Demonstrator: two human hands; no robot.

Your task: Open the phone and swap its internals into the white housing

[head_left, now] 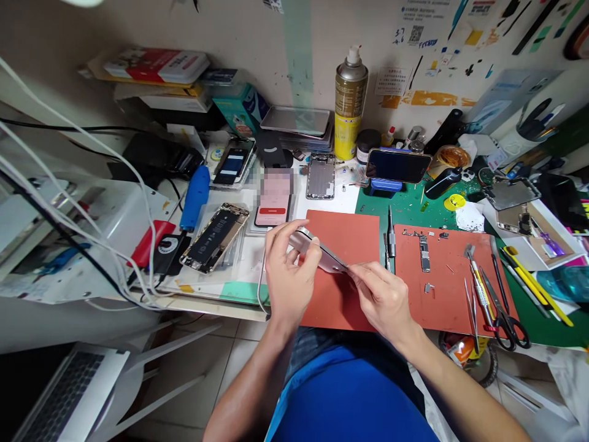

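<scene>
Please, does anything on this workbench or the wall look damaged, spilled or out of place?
Yes, two things. Left of the left hand, an opened phone lies askew, its insides uncovered. On the wall behind, irregular orange patches look like stains or old tape.

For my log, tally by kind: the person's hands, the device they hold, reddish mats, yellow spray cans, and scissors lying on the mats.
Left hand and right hand: 2
Held device: 1
Left mat and right mat, both reddish: 2
Yellow spray can: 1
Scissors: 1 pair
Total: 7
</scene>
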